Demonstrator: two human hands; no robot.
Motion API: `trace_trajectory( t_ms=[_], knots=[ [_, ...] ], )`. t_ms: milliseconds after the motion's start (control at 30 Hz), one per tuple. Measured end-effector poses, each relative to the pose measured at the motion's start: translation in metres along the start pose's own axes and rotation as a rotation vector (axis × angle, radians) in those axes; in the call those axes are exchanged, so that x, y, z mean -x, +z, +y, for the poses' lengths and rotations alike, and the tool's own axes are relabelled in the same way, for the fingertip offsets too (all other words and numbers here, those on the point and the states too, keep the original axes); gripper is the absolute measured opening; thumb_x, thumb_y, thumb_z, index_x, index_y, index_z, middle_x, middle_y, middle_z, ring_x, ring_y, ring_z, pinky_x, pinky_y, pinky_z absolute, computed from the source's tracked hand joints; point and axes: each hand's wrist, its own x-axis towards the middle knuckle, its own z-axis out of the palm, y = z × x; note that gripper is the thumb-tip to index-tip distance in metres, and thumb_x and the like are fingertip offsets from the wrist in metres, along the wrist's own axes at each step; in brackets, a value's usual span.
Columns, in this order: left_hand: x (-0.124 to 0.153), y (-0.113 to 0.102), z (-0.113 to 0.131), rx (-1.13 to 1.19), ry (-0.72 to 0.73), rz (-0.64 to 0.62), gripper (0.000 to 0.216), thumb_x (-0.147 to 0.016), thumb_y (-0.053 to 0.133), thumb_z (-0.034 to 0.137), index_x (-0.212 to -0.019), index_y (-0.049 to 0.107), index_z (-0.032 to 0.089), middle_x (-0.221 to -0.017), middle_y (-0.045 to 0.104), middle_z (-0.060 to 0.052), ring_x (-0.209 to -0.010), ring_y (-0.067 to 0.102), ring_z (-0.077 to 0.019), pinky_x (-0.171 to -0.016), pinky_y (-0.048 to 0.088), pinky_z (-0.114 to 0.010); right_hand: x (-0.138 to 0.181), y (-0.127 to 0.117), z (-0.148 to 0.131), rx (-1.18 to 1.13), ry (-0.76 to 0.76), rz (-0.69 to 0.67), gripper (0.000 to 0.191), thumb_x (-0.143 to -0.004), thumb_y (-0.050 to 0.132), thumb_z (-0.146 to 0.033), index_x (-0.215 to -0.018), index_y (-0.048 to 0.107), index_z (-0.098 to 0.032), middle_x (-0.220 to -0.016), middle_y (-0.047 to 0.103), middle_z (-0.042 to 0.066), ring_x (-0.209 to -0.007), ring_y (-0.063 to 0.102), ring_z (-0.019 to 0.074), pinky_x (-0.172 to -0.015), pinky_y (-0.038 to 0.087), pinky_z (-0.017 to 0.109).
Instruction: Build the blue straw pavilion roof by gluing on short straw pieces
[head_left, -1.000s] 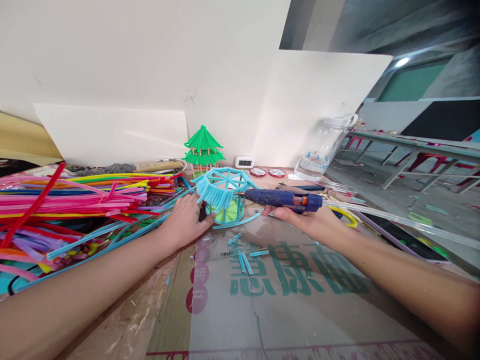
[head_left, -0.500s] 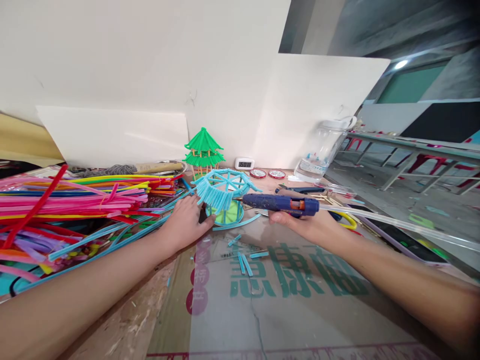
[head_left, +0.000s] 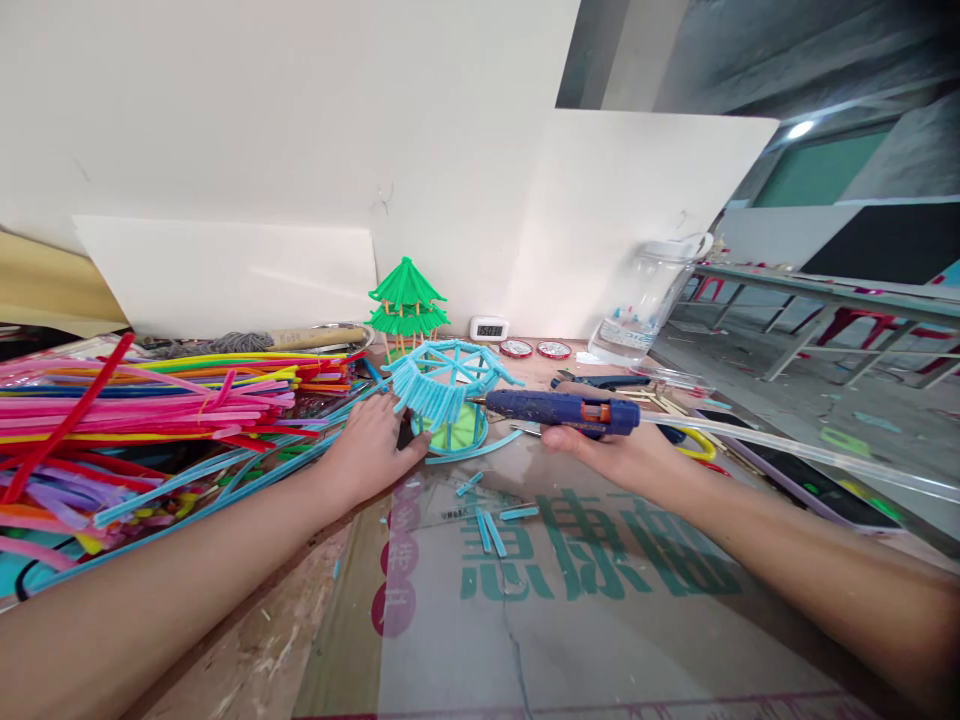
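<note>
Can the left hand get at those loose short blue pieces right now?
Probably yes: the short blue pieces lie uncovered near the left hand, with nothing standing between, though it would likely have to leave the blue model.

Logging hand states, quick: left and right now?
Left hand: at the light-blue model; whether it grips can't be told.
Right hand: closed, holding the glue gun.

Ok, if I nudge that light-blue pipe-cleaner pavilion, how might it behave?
The light-blue pipe-cleaner pavilion is probably light for its size, being largely an open frame of thin strips. Pushed high up, it may tip, since its roof spreads wider than its base. The roof's slender fringe would likely bend under a firm grip.
</note>
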Motion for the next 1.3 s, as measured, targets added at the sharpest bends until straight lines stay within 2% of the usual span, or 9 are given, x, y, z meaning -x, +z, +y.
trace_trajectory(
  t_ms=[100,200,467,667,900,1100,1300],
  knots=[
    [0.000,-0.001,0.001,0.002,-0.003,0.001,0.038,-0.090,0.046,0.044,-0.114,0.054,0.016,-0.110,0.061,-0.014,-0.109,0.055,-0.0323,-0.092,0.044,-0.047,0.001,0.001,0.001,-0.011,0.004,0.032,0.031,-0.077,0.065,-0.053,-0.087,0.065,-0.024,-0.075,0.068,0.003,-0.074,0.066,0.0253,-0.065,0.055,0.037],
    [0.000,0.000,0.000,0.008,0.002,0.012,0.037,-0.090,0.046,0.044,-0.113,0.054,0.017,-0.109,0.061,-0.013,-0.108,0.056,-0.0321,-0.091,0.044,-0.047,0.000,0.001,-0.002,-0.053,-0.011,0.000,0.027,-0.079,0.064,-0.050,-0.091,0.065,-0.025,-0.077,0.069,0.003,-0.074,0.066,0.0246,-0.066,0.055,0.037],
    [-0.001,0.001,-0.001,-0.007,-0.011,0.008,0.036,-0.089,0.046,0.045,-0.109,0.056,0.017,-0.104,0.062,-0.013,-0.105,0.057,-0.0325,-0.089,0.045,-0.047,-0.002,-0.002,-0.012,-0.059,0.003,-0.051,0.024,-0.079,0.065,-0.045,-0.087,0.061,-0.023,-0.078,0.068,0.000,-0.075,0.065,0.0205,-0.070,0.053,0.034],
    [-0.001,0.000,-0.001,0.003,-0.005,-0.006,0.038,-0.090,0.044,0.046,-0.111,0.055,0.016,-0.106,0.061,-0.014,-0.107,0.055,-0.0331,-0.090,0.044,-0.048,-0.004,-0.001,-0.013,-0.030,-0.025,0.017,0.017,-0.078,0.064,-0.040,-0.080,0.060,-0.023,-0.077,0.068,0.001,-0.074,0.065,0.0219,-0.071,0.055,0.036],
    [0.000,0.000,0.000,-0.012,-0.004,-0.004,0.039,-0.090,0.043,0.046,-0.111,0.054,0.016,-0.106,0.061,-0.014,-0.108,0.055,-0.0334,-0.091,0.044,-0.048,-0.003,-0.001,-0.017,-0.069,0.010,0.015,0.016,-0.078,0.064,-0.039,-0.087,0.064,-0.026,-0.084,0.071,0.001,-0.082,0.068,0.0257,-0.074,0.057,0.038],
    [0.000,0.001,-0.001,-0.020,0.002,0.002,0.038,-0.090,0.043,0.047,-0.109,0.055,0.016,-0.104,0.061,-0.014,-0.108,0.055,-0.0333,-0.090,0.044,-0.048,-0.003,-0.001,-0.012,-0.014,0.059,0.027,0.021,-0.078,0.064,-0.047,-0.080,0.065,-0.026,-0.065,0.066,0.001,-0.064,0.065,0.0238,-0.055,0.053,0.034],
    [0.000,0.000,0.000,-0.016,0.004,-0.009,0.038,-0.090,0.042,0.046,-0.108,0.055,0.015,-0.103,0.060,-0.015,-0.107,0.055,-0.0344,-0.089,0.045,-0.049,-0.003,-0.004,-0.015,-0.031,0.073,0.024,0.020,-0.078,0.064,-0.046,-0.083,0.064,-0.027,-0.072,0.068,0.000,-0.065,0.064,0.0228,-0.056,0.053,0.033]
  ],
)
